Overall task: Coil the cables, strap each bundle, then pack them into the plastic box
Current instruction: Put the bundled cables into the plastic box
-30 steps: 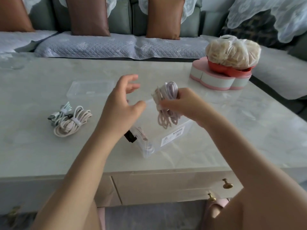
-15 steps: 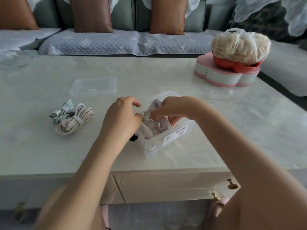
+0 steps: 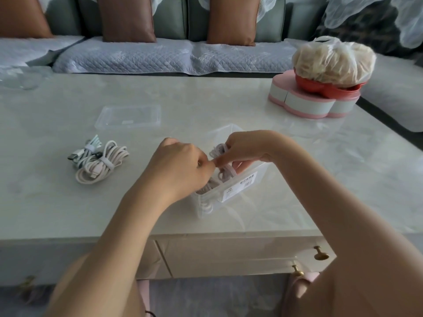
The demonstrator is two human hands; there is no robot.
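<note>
A clear plastic box (image 3: 240, 191) with a white label stands near the table's front edge. Both hands are over its open top. My right hand (image 3: 247, 146) pinches a pale lilac cable bundle (image 3: 220, 152) that sits partly inside the box. My left hand (image 3: 180, 163) is curled at the box's left rim, fingertips meeting the bundle; what it grips is hidden. More coiled cable shows through the box wall. On the table to the left lie a strapped cream cable bundle (image 3: 103, 164) and a smaller white and green bundle (image 3: 88, 149), touching each other.
The clear box lid (image 3: 128, 116) lies flat behind the loose bundles. A pink and white heart-shaped container (image 3: 304, 102) with a red bowl and a bagged item stands at the right rear. A sofa with brown cushions runs behind the table. Drawer knobs (image 3: 320, 255) sit below the front edge.
My right hand lowered the lilac bundle from above the box down into it. My left hand closed and came down to the box rim beside it.
</note>
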